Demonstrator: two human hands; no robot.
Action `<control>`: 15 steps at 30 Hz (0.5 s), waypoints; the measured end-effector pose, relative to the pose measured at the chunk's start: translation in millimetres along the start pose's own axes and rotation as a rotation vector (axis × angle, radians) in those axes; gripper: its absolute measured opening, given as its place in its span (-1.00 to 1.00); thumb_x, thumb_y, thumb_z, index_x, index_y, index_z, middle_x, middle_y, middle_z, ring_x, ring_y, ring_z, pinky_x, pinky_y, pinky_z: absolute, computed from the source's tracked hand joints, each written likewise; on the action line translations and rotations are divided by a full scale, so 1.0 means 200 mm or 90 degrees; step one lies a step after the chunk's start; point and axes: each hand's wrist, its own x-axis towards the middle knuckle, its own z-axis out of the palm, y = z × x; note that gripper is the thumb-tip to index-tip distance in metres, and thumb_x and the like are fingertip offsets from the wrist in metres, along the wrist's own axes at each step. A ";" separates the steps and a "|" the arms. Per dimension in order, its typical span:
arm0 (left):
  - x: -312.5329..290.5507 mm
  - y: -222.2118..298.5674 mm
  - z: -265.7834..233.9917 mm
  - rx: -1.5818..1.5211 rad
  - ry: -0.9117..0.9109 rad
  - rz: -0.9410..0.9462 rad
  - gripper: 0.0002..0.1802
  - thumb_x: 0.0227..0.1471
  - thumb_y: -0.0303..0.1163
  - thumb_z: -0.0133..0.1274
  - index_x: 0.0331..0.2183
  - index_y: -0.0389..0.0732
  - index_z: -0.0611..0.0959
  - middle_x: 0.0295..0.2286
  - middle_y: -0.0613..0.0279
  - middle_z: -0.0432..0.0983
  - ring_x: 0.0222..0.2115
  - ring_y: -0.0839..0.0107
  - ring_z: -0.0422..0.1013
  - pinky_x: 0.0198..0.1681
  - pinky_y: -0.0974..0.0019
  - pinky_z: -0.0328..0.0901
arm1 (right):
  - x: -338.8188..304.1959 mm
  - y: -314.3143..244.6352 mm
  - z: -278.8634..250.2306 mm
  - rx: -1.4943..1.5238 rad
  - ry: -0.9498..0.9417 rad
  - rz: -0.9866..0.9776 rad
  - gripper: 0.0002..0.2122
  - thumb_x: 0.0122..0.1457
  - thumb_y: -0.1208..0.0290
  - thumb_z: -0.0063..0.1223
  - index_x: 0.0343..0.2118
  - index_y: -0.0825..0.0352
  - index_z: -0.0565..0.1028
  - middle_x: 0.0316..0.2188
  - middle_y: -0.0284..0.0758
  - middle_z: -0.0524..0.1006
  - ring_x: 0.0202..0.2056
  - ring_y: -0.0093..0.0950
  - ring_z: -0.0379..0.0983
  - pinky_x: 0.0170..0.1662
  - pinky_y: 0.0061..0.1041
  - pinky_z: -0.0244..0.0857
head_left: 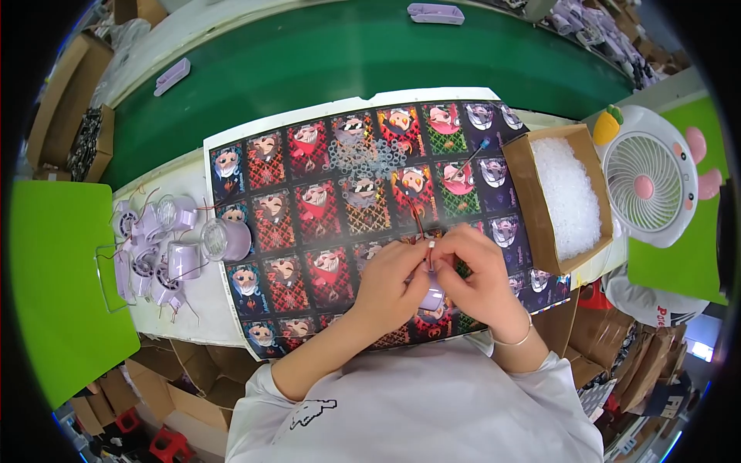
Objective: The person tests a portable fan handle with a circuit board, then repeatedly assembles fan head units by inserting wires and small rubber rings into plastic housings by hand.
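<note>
My left hand (pixel 388 279) and my right hand (pixel 476 272) meet over the printed sheet, fingertips pinched together. Between them run thin red and dark wires (pixel 417 216), with a small white piece (pixel 431 244) on them at the fingertips. A lavender plastic part (pixel 432 296) shows just below the fingers, mostly covered by my hands. Beyond my hands, a loose pile of small clear rings (pixel 367 159) lies on the sheet. To the right of it is a thin tool (pixel 473 154) with a blue end.
Lavender fan housings with wires (pixel 184 261) crowd the left. A cardboard box (pixel 540 204) of small clear pieces stands right, beside a white desk fan (pixel 647 179). The printed sheet (pixel 363 98) covers the table. Behind runs a green conveyor belt (pixel 309 73) carrying lavender shells (pixel 436 14).
</note>
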 end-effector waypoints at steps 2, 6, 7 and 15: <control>0.00 0.00 0.00 -0.001 -0.001 -0.007 -0.70 -0.07 -0.53 -0.01 -0.20 -0.33 0.56 -0.49 0.03 0.46 -0.44 0.06 0.38 -0.34 0.08 0.25 | 0.07 0.01 -0.05 -0.067 -0.046 -0.041 -0.87 -0.07 0.74 0.02 -0.42 0.42 0.49 -0.48 -0.29 0.45 -0.49 -0.45 0.37 -0.45 -0.51 0.24; 0.00 0.01 -0.02 0.013 -0.014 -0.014 -0.71 -0.07 -0.53 0.00 -0.22 -0.33 0.56 -0.50 0.04 0.45 -0.45 0.07 0.38 -0.35 0.09 0.25 | 0.30 0.20 -0.10 -0.512 0.056 -0.023 -0.77 -0.11 0.72 0.04 -0.32 0.38 0.48 -0.38 -0.17 0.40 -0.29 -0.21 0.41 -0.26 -0.27 0.33; 0.00 0.02 -0.01 0.007 -0.007 -0.011 -0.72 -0.07 -0.53 0.01 -0.22 -0.33 0.56 -0.52 0.04 0.45 -0.45 0.07 0.38 -0.35 0.09 0.25 | 0.32 0.24 -0.13 -0.604 0.042 -0.018 -0.79 -0.11 0.69 0.04 -0.33 0.38 0.46 -0.38 -0.18 0.39 -0.26 -0.21 0.39 -0.25 -0.26 0.33; 0.00 0.01 0.00 0.004 0.019 -0.039 -0.58 -0.06 -0.56 -0.04 -0.09 -0.25 0.61 -0.50 0.09 0.47 -0.51 0.26 0.40 -0.42 0.27 0.29 | 0.10 0.24 -0.11 -0.499 -0.026 -0.025 -0.91 0.06 0.61 -0.01 -0.37 0.40 0.35 -0.39 -0.10 0.35 -0.33 -0.10 0.36 -0.30 -0.21 0.30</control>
